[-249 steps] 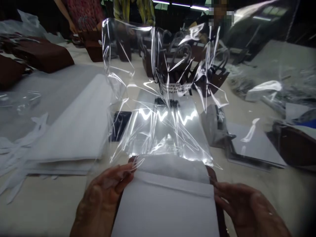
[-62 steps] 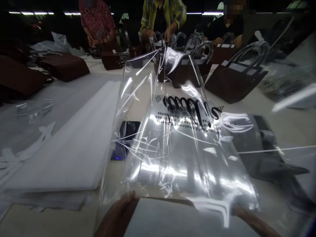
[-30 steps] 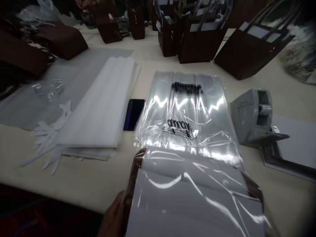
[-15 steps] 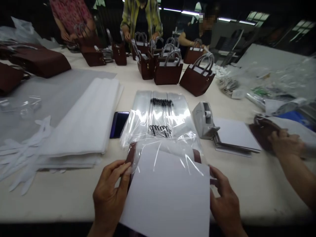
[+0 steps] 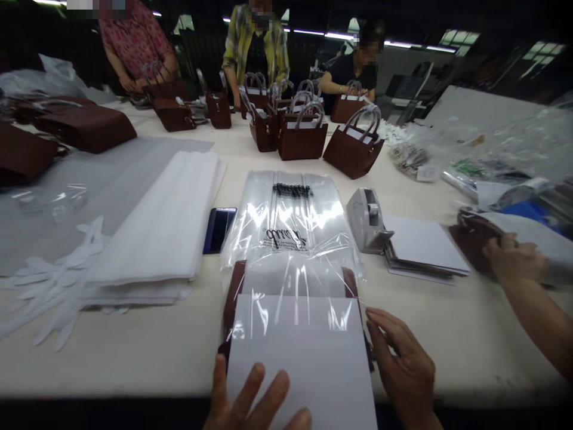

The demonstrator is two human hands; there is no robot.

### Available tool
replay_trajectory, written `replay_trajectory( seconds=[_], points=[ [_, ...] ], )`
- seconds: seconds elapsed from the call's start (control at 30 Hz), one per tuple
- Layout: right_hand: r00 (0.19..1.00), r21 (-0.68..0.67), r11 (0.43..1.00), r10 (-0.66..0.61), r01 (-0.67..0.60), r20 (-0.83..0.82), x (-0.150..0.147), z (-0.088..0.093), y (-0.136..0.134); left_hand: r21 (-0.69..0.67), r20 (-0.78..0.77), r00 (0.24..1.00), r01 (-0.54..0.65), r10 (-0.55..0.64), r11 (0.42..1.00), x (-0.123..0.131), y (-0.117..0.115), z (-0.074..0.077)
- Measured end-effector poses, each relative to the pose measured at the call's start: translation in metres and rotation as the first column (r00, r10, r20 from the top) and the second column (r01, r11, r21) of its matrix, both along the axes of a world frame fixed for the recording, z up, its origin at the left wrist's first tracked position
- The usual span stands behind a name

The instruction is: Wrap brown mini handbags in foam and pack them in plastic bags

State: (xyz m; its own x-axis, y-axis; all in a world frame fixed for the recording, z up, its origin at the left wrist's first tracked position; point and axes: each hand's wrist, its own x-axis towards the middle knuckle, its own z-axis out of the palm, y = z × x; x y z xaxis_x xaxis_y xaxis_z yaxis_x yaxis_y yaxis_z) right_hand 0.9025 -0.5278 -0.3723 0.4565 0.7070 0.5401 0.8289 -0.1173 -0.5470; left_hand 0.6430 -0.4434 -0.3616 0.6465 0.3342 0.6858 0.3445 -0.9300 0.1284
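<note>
Table (image 5: 147,364): big, wide and creamy white.
Lights (image 5: 339,36): thin, bright white lines, high up at the back.
Windows (image 5: 460,39): little pale panes, up high on the right.
Pale panel (image 5: 483,107): big and flat, right side, maybe a wall or a tabletop.
Back of the room: very dark, hard to see.

left hand off the edge, film laid down
the left hand (image 5: 239,412), half a second ago clasping the left side, now spreads its fingers over the lower part of the white board (image 5: 299,358); the board, tilted then, sits nearly square, its top edge almost level. the clear film (image 5: 290,278), raised in front two seconds ago, lies down over the board's upper end. since the earliest view, a co-worker's hand (image 5: 514,260) has come in at right, onto a brown bag (image 5: 470,242).
</note>
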Motion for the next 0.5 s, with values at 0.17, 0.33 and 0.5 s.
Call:
replay_trajectory(
  seconds=[0.17,0.33,0.5],
  points=[
    [0.999,-0.029,0.999,0.034,-0.034,0.011,-0.004,0.009,0.007,0.100,-0.071,0.995,0.072,-0.065,0.992,0.016,0.016,0.007],
    [0.993,0.046,0.992,0.118,-0.118,0.013,-0.007,0.008,-0.007,-0.007,-0.109,0.992,0.070,-0.070,0.998,0.019,0.041,0.025],
    [0.964,0.087,0.965,0.237,-0.248,0.119,-0.006,-0.005,-0.024,0.042,0.071,0.993,0.095,-0.098,0.995,0.008,0.050,0.016]
  ],
)
